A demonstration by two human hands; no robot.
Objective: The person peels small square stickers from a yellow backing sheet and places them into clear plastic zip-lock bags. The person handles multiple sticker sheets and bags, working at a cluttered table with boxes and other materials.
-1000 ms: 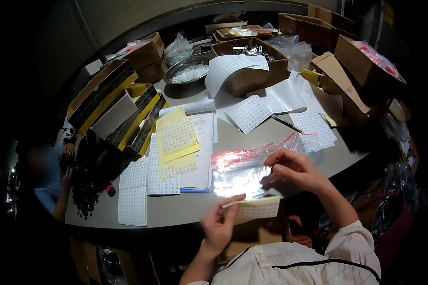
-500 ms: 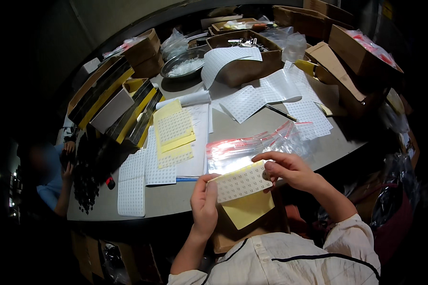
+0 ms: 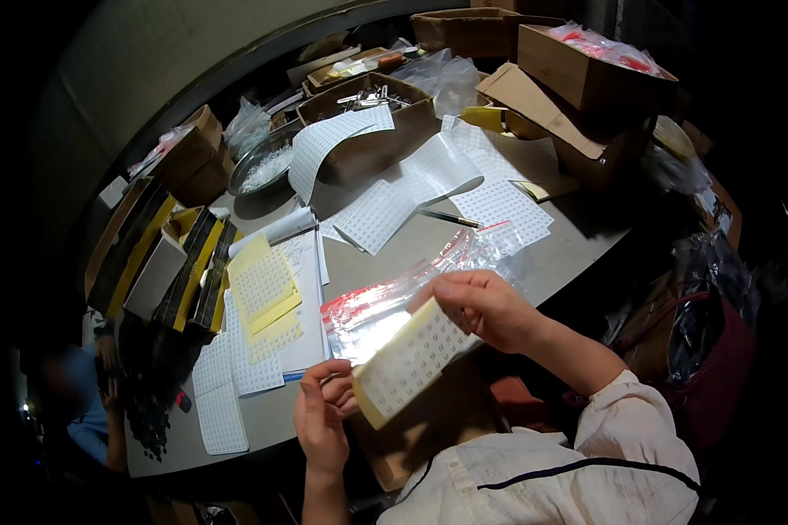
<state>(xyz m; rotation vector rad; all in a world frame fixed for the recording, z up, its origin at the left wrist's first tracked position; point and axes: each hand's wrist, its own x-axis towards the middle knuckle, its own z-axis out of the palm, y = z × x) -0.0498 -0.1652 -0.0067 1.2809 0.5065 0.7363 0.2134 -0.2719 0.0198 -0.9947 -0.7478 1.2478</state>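
Note:
A sheet of small round printed stickers on yellowish backing is held tilted over the table's near edge. My right hand pinches its upper right corner between thumb and fingers. At the sheet's lower left edge is my left hand, fingers loosely curled and thumb apart from the paper; its fingertips meet or nearly meet the edge. Just beyond the hands lie clear zip bags with red seals. More sticker sheets, yellow ones and white ones, rest to the left on papers.
Curled white sticker sheets and a pen lie farther back. Behind them stand a cardboard box of metal parts and a bowl of clear pieces. Black-and-yellow boxes stand left, near small black parts and a co-worker.
The sticker sheet has turned from nearly level to steeply slanted, its right end raised. My left thumb has come off it, while my right hand keeps its pinch. The view has shifted right.

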